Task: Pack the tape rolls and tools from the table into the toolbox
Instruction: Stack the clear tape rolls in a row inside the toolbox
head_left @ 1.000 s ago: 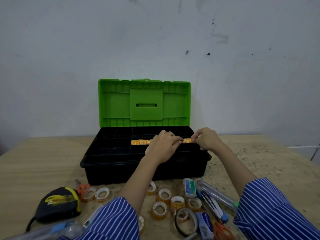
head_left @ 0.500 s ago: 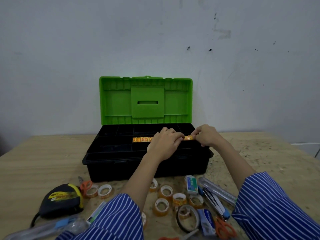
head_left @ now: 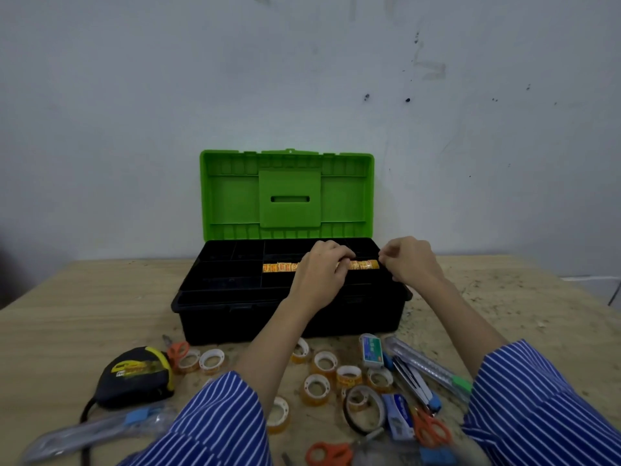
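A row of small, light, rigid orange-labelled tape rolls (head_left: 279, 267) in the black plastic toolbox (head_left: 235, 317) is pressed by the left hand's (head_left: 322, 267) curled fingers, the right hand (head_left: 408, 260) loosely curled at the row's end, apparently holding nothing; each is judged best pinched across its rim.

No text, brand, number or sign can be read anywhere. The row of tape rolls (head_left: 280, 266) in the toolbox (head_left: 289, 317) carries red print on yellow wrappers, too blurred to make out. The tape measure (head_left: 134, 376) has a yellow label with dark marks, also unreadable. The small green-and-white box (head_left: 372, 354) by the toolbox front and the blue-and-white box (head_left: 400, 415) nearer the camera both show printing, but it is too small to tell.
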